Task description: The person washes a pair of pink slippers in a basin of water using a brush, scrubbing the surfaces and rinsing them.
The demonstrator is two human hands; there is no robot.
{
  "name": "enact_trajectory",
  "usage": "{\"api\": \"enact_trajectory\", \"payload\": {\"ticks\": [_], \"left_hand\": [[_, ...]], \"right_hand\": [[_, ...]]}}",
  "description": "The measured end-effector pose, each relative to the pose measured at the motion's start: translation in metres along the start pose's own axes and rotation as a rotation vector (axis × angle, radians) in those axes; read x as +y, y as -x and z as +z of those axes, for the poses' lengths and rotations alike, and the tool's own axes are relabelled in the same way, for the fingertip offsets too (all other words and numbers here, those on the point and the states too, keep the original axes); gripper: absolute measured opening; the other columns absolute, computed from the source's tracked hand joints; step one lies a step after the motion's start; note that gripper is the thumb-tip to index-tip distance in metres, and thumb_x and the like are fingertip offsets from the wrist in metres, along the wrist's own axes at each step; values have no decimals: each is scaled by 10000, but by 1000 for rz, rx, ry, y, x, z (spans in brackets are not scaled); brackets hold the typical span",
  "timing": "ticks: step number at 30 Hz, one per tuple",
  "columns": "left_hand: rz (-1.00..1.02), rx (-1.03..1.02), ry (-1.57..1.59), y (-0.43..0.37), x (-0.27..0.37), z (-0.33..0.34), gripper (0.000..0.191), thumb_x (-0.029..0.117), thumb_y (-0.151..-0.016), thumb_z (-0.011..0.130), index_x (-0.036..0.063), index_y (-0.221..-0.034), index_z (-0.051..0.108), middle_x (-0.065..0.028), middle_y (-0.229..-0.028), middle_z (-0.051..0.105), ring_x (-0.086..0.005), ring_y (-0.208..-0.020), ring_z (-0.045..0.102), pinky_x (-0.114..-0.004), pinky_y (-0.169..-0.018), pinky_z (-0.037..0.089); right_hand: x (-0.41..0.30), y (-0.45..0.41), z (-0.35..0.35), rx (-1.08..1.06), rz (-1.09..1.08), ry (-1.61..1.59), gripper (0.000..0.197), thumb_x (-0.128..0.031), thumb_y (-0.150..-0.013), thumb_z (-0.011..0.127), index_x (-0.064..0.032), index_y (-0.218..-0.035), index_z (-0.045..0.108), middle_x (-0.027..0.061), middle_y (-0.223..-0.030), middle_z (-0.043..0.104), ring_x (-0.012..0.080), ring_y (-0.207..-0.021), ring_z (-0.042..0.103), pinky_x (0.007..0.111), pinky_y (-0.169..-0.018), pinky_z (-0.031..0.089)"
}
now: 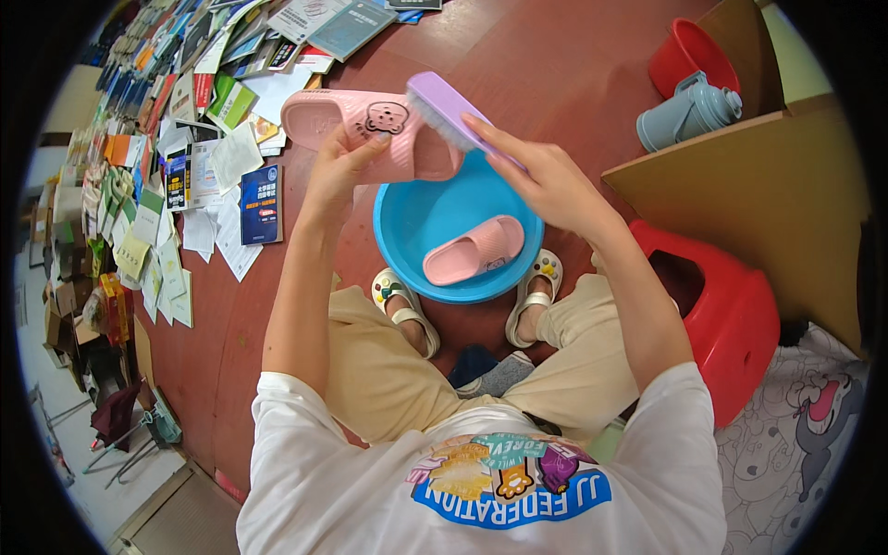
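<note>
My left hand [345, 161] grips a pink slide slipper [386, 147] by its strap, which bears a printed bear face. The slipper is held up past the far left rim of a blue plastic basin [390, 239]. In my right hand [538, 173] is a purple scrubbing brush [454, 111] with pale bristles. Those bristles are at the slipper's right end; whether they touch it I cannot tell. A second pink slipper [474, 251] lies inside the basin, which stands on the floor between my feet.
Books and papers [236, 90] lie in heaps on the left of the red floor [215, 361]. To the right are a red bucket [694, 59], a grey-blue thermos flask [687, 114], a cardboard panel [756, 201] and a red plastic stool [735, 319]. Socks [496, 374] lie below the basin.
</note>
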State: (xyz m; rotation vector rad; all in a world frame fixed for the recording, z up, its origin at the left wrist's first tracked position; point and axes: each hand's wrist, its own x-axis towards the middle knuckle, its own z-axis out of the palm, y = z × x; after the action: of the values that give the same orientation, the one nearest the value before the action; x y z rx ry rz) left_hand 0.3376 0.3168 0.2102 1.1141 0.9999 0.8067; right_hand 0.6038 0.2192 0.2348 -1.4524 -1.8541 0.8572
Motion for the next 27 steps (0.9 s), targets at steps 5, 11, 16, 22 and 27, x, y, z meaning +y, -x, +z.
{"api": "enact_trajectory", "payload": {"ticks": [5,11,16,22,27], "left_hand": [[-68,67,-161,-3,-14,-1,262,105,-875,692,67,-1129,639,-20,-1029,690,-105,-922,628,-269,-820,488],[36,146,132,-7,9,-28,231,57,-888,663,71,-1118,639,13,-1016,687,-65,-889,623,-225,-793,478],[-64,78,-29,-2,-6,22,265,93,-868,678,63,-1129,640,-6,-995,686,-107,-909,625,-271,-831,475],[-56,226,143,-16,-16,-9,273,76,-876,668,69,-1146,624,-11,-1025,687,-122,-934,650,-283,-823,515],[-62,283,321,-13,2,-11,286,33,-885,632,59,-1169,601,-29,-1092,674,-139,-974,659,-309,-856,548]], "right_hand": [[-2,-10,4,15,-20,51,456,-224,-988,524,-260,-1440,474,199,-822,643,370,-716,624,435,-687,490],[13,17,-9,36,35,-26,489,-198,-977,537,-270,-1454,459,205,-993,682,357,-837,677,407,-786,515],[-4,-18,15,43,-27,161,471,-251,-988,508,-294,-1453,449,179,-842,652,381,-779,638,460,-709,507],[-10,-2,1,31,62,342,487,-224,-985,514,-316,-1458,442,204,-864,652,380,-807,648,457,-730,510],[0,5,-13,112,41,-128,448,-208,-1009,509,-242,-1453,463,252,-1068,661,342,-923,685,381,-830,513]]}}
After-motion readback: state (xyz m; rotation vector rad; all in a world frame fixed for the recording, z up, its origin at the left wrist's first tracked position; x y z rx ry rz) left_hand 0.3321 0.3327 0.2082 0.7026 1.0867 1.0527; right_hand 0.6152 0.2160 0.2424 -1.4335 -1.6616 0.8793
